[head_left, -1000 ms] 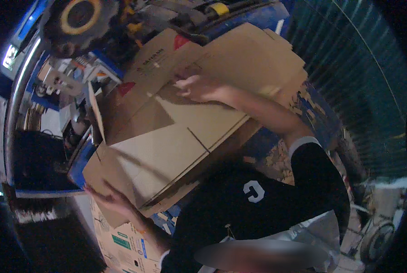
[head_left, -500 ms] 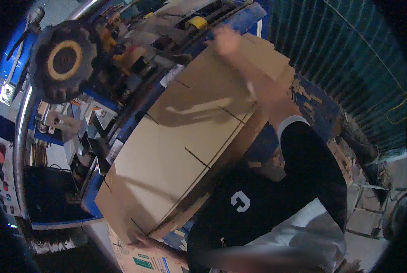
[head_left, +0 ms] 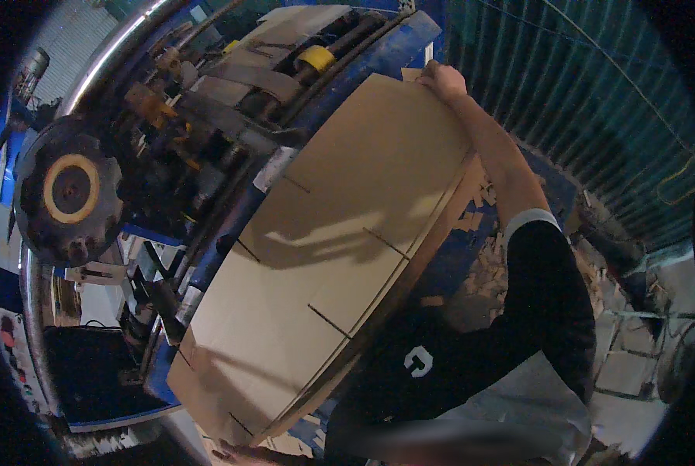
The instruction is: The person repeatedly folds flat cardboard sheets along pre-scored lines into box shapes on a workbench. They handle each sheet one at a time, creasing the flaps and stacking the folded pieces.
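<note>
A long brown cardboard sheet (head_left: 285,264) with short dark slots along both long sides lies slantwise across the middle, on top of further cardboard layers. At its far right corner my right hand (head_left: 443,80) is closed, the fingers curled at the cardboard's edge. By the near end, low in the view, my left hand (head_left: 243,453) rests against the cardboard with its fingers stretched out. That hand is dark and partly cut off by the frame's lower edge.
Along the left runs a blue machine with a black round handwheel (head_left: 72,190), a yellow roller collar (head_left: 315,59) and a control panel (head_left: 10,342) with red buttons. Cardboard scraps (head_left: 479,272) litter the blue surface at right, beside a corrugated wall (head_left: 565,93). A wheeled cart (head_left: 635,353) stands lower right.
My right hand has moved from above the sheet's far end out to its corner, and its fingers have curled. My left hand appears lower in the view. The whole view has shifted slightly.
</note>
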`<state>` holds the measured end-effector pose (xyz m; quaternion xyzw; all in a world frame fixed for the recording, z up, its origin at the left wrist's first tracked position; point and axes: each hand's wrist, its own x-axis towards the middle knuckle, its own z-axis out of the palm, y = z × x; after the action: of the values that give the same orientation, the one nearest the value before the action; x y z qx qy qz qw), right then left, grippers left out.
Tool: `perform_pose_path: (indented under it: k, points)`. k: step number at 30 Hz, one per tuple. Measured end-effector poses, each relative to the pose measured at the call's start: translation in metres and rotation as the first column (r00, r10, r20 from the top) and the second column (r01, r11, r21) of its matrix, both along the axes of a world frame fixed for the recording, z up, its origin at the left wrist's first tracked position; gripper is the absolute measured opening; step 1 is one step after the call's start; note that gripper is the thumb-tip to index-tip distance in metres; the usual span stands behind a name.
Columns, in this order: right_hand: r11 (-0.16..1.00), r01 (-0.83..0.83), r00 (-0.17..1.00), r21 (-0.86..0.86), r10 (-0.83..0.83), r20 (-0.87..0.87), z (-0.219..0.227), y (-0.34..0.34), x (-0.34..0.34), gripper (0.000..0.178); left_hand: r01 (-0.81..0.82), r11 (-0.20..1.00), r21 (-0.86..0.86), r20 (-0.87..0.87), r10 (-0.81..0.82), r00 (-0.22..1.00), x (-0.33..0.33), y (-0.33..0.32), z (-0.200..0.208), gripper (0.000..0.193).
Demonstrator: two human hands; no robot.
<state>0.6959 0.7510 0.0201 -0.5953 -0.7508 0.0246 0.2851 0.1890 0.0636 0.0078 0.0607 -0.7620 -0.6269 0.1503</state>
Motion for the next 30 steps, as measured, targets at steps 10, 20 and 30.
perform_pose_path:
  k: [10,20,30]
  points:
    - [0.757,0.415,0.803,-0.505,-0.566,-0.188,-0.007,-0.001,0.070,0.044,-0.157,0.856,-0.493,-0.460,-0.104,0.882,-0.018,-0.054,0.012,0.047]
    - [0.938,0.316,0.576,0.143,-0.070,-0.814,-0.046,-0.168,0.064,0.063,0.152,0.905,0.398,-0.192,-0.080,0.978,-0.034,-0.056,0.066,0.045]
    - [0.956,-0.078,0.039,0.282,0.286,-0.957,0.102,-0.235,-0.075,0.043,0.498,0.867,-0.027,-0.297,-0.482,0.824,0.015,-0.034,0.034,0.043]
